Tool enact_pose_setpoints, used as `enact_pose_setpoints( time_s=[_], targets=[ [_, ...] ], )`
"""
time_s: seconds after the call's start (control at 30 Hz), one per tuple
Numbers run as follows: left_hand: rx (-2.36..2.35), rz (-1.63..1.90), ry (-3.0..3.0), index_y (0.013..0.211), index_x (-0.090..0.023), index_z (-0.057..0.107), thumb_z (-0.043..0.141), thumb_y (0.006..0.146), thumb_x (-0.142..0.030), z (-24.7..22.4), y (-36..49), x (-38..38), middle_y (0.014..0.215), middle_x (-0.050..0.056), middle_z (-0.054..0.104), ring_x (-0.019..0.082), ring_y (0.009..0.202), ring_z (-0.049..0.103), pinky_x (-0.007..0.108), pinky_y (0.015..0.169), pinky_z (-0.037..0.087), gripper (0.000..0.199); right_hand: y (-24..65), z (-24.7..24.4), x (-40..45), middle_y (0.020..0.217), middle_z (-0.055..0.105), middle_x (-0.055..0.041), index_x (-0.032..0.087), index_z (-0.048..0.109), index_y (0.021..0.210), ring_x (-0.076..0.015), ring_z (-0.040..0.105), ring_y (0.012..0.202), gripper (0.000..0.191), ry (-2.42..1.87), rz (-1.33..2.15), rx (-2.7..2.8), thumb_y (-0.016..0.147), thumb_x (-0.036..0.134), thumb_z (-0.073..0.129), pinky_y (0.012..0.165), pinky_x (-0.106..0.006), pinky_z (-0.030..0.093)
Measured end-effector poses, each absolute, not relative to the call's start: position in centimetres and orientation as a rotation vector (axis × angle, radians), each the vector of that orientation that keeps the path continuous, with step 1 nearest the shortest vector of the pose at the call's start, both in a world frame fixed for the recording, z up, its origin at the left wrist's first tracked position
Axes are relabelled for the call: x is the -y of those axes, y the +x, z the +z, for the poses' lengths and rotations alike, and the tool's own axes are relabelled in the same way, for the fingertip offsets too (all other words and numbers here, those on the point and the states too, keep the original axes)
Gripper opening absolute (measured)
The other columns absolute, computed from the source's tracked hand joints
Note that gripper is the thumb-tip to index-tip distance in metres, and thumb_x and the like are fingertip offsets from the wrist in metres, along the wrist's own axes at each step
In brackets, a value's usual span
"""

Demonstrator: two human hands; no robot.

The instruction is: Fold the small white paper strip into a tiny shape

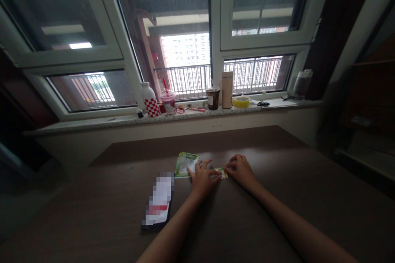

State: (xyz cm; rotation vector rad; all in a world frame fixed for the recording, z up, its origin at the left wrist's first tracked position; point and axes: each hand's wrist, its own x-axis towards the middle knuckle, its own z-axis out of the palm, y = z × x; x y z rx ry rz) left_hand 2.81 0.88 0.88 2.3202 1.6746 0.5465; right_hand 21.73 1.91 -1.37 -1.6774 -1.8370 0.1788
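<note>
A small printed piece of paper, white with yellow and green [221, 171], lies low over the table between my hands. My left hand [202, 178] has its thumb and index finger closed on the paper's left end, while its other fingers spread toward the green packets. At the right end, my right hand [242, 170] pinches the paper's edge, its fingers curled together. Several flat green-and-white printed packets [184, 165] lie stacked just left of my left hand, partly covered by its fingers. A phone [159, 201], its screen blurred out, lies left of my left forearm.
The brown table [123, 181] reaches toward a window sill. On the sill stand a red-checked white bottle [151, 100], a pink drink cup [168, 102], a dark cup [212, 98], a tan flask [227, 90], yellow tape [241, 102] and black scissors [263, 104].
</note>
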Motion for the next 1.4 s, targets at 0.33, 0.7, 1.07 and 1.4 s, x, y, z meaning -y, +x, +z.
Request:
enact_pose_setpoints(
  time_s=[0.33,0.7,1.07,1.4],
  targets=[
    [-1.689,0.563,2.327,0.093,-0.047,0.073,0.065,0.08,-0.05,0.8,2.9,-1.0,0.147,-0.01,0.044,0.034,0.14,0.024,0.077,0.105,-0.001,0.015,21.2,-0.6,-1.6,0.099,0.06,-0.0066,0.032,0.077,0.08,-0.0265,0.048,0.108,0.013,-1.74,0.214,1.792,0.072,0.041,0.073,0.091,-0.04,0.04],
    [-1.676,0.587,2.298,0.094,-0.049,0.072,0.065,0.078,-0.053,0.5,2.8,-1.1,0.147,-0.009,0.043,0.034,0.14,0.023,0.077,0.104,-0.002,0.017,21.7,-0.4,-1.2,0.105,0.059,-0.0058,0.032,0.076,0.088,-0.0256,0.049,0.111,0.025,-1.693,0.279,1.855,0.069,0.047,0.074,0.094,-0.04,0.037],
    [-1.686,0.592,2.288,0.093,-0.047,0.073,0.063,0.08,-0.054,0.5,2.8,-1.0,0.148,-0.008,0.043,0.034,0.14,0.024,0.075,0.106,-0.002,0.018,21.9,-0.6,-0.9,0.11,0.056,-0.0051,0.029,0.072,0.094,-0.0247,0.049,0.111,0.037,-1.653,0.297,1.911,0.066,0.053,0.075,0.099,-0.039,0.034],
    [-1.667,0.613,2.319,0.097,-0.05,0.071,0.063,0.082,-0.048,0.5,2.5,-1.0,0.147,-0.008,0.044,0.033,0.139,0.025,0.077,0.104,0.0,0.017,22.3,-1.1,-0.8,0.113,0.056,-0.0053,0.03,0.072,0.098,-0.0242,0.05,0.113,0.039,-1.584,0.314,1.936,0.07,0.059,0.07,0.101,-0.039,0.034]
  ],
)
